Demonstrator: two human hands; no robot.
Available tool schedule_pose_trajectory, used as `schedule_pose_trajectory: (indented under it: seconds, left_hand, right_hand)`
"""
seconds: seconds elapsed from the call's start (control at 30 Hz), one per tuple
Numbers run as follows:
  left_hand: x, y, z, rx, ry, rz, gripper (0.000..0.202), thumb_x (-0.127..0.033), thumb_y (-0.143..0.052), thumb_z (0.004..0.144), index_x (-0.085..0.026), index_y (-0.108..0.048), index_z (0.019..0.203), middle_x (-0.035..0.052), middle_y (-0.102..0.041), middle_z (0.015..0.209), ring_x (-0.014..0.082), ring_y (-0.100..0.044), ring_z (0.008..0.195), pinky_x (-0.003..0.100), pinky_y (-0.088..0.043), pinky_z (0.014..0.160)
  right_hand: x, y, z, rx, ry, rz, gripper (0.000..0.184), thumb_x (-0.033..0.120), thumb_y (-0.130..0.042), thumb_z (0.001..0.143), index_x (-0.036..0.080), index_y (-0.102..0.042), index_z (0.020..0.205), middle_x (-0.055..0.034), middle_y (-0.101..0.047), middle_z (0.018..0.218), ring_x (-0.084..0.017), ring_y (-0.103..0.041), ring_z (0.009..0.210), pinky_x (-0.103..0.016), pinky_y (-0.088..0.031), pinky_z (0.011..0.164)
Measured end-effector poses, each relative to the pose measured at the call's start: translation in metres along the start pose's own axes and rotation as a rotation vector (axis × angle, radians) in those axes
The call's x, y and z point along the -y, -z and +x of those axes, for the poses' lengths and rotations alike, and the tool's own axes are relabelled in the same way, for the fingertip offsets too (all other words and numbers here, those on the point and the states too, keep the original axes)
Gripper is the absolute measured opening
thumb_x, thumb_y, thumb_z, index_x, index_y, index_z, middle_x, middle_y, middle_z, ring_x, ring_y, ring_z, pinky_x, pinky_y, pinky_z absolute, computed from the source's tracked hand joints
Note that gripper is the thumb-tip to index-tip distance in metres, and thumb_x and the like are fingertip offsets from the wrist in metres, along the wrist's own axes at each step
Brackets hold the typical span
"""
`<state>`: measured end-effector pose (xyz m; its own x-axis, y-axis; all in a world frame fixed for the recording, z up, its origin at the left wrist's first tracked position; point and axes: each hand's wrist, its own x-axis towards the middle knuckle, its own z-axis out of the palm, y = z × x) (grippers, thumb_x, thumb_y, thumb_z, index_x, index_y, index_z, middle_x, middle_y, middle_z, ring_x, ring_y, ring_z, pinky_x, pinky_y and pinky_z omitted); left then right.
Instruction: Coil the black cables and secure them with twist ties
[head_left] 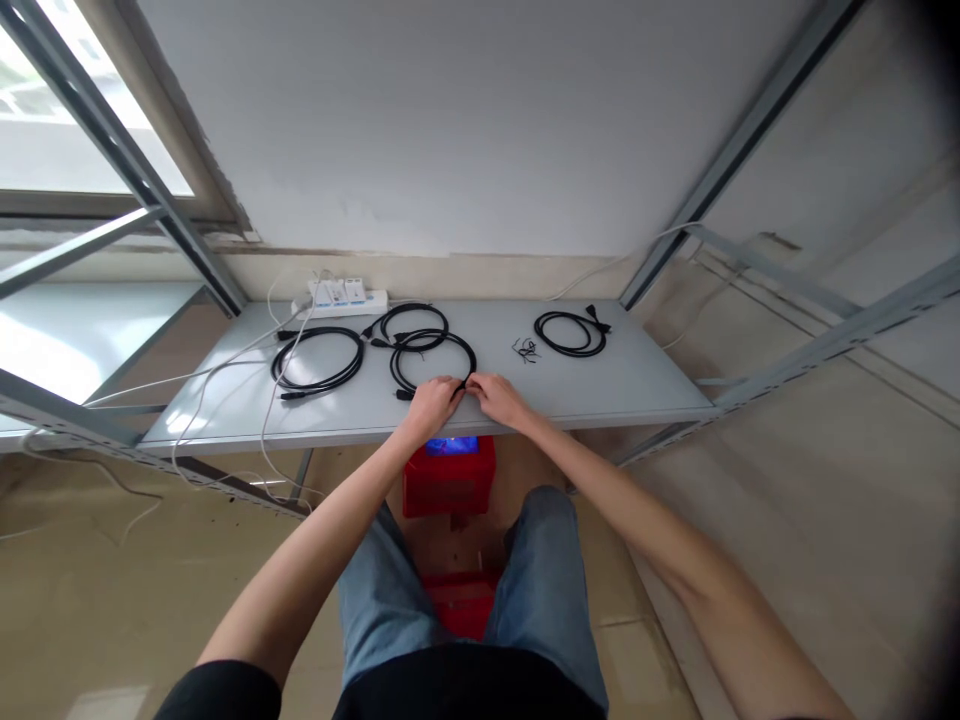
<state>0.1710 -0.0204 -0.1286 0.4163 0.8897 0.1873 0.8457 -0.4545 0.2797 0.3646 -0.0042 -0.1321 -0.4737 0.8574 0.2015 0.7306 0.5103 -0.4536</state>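
Observation:
A black cable coiled into a ring [433, 352] lies on the grey shelf board [645, 385] near its front edge. My left hand [431, 403] and my right hand [496, 397] meet at the near side of that ring, fingers pinched on the cable. Three other coiled black cables lie on the board: one at the left [317, 362], one behind [412, 322], one at the right [571, 332]. A small heap of black twist ties [526, 350] rests between the right coil and my hands.
A white power strip [341, 297] with plugged adapters sits at the back left; white cords [217, 375] trail off the left edge. Grey metal shelf uprights [127, 160] frame both sides. A red box [448, 478] stands on the floor beneath, by my knees.

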Motion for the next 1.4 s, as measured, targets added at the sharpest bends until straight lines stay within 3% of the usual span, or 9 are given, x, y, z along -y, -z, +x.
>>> schedule_pose_trajectory:
  seconds: [0.13, 0.3, 0.57, 0.73, 1.03, 1.23, 1.4]
  left_hand:
    - [0.001, -0.001, 0.002, 0.011, 0.008, 0.008, 0.030, -0.033, -0.047, 0.109, -0.019, -0.073, 0.113, 0.0134, -0.077, 0.112, 0.0254, -0.072, 0.104, 0.032, -0.049, 0.085]
    - [0.001, -0.002, 0.002, 0.007, 0.021, 0.014, 0.029, -0.033, -0.048, 0.109, -0.018, -0.070, 0.120, 0.0146, -0.077, 0.115, 0.0264, -0.073, 0.105, 0.032, -0.049, 0.085]
    - [-0.002, -0.001, 0.000, -0.030, 0.053, -0.007, 0.036, -0.032, -0.047, 0.108, -0.023, -0.059, 0.142, 0.0125, -0.079, 0.112, 0.0274, -0.076, 0.100, 0.031, -0.048, 0.079]
    - [-0.003, 0.000, -0.001, -0.019, 0.049, 0.005, 0.030, -0.037, -0.047, 0.109, -0.024, -0.064, 0.130, 0.0118, -0.079, 0.109, 0.0273, -0.076, 0.099, 0.030, -0.047, 0.076]
    - [-0.004, -0.004, -0.001, -0.036, 0.069, 0.008, 0.026, -0.036, -0.049, 0.108, -0.023, -0.070, 0.116, 0.0114, -0.078, 0.106, 0.0259, -0.073, 0.095, 0.031, -0.047, 0.077]
    - [-0.003, -0.006, 0.000, -0.059, 0.084, -0.031, 0.022, -0.034, -0.053, 0.106, -0.022, -0.071, 0.112, 0.0115, -0.078, 0.105, 0.0255, -0.073, 0.094, 0.031, -0.046, 0.078]
    - [0.002, -0.010, 0.001, -0.074, 0.050, -0.029, 0.020, -0.033, -0.054, 0.106, -0.021, -0.070, 0.111, 0.0116, -0.078, 0.108, 0.0263, -0.073, 0.095, 0.032, -0.045, 0.077]
  right_hand:
    - [-0.003, -0.004, 0.000, -0.052, -0.037, 0.281, 0.016, 0.023, -0.054, 0.101, 0.018, -0.067, 0.093, -0.0017, -0.071, 0.082, -0.016, -0.060, 0.073, -0.026, -0.043, 0.073]
    - [-0.003, -0.005, -0.002, -0.077, -0.049, 0.340, 0.018, 0.028, -0.052, 0.099, 0.019, -0.064, 0.089, 0.0005, -0.066, 0.077, -0.015, -0.054, 0.068, -0.026, -0.041, 0.070]
    - [-0.007, -0.004, 0.002, -0.056, -0.101, 0.566, 0.022, 0.040, -0.055, 0.097, 0.021, -0.062, 0.089, -0.0020, -0.067, 0.080, -0.018, -0.062, 0.078, -0.028, -0.048, 0.078]
    - [-0.006, -0.002, 0.000, -0.033, -0.093, 0.600, 0.022, 0.041, -0.057, 0.094, 0.021, -0.061, 0.086, 0.0005, -0.061, 0.075, -0.017, -0.057, 0.072, -0.027, -0.045, 0.070]
    - [-0.006, -0.008, -0.002, -0.133, -0.017, 0.388, 0.007, 0.021, -0.055, 0.091, 0.023, -0.061, 0.087, 0.0041, -0.056, 0.070, -0.015, -0.050, 0.064, -0.026, -0.040, 0.066]
    - [-0.002, -0.012, -0.005, -0.237, 0.124, 0.116, 0.014, 0.013, -0.053, 0.098, 0.022, -0.064, 0.098, -0.0052, -0.064, 0.100, -0.019, -0.061, 0.087, -0.029, -0.049, 0.081]
    - [0.003, -0.013, -0.012, -0.234, 0.190, -0.098, 0.022, 0.013, -0.050, 0.105, 0.022, -0.066, 0.117, -0.0086, -0.062, 0.112, -0.022, -0.063, 0.100, -0.032, -0.051, 0.089]
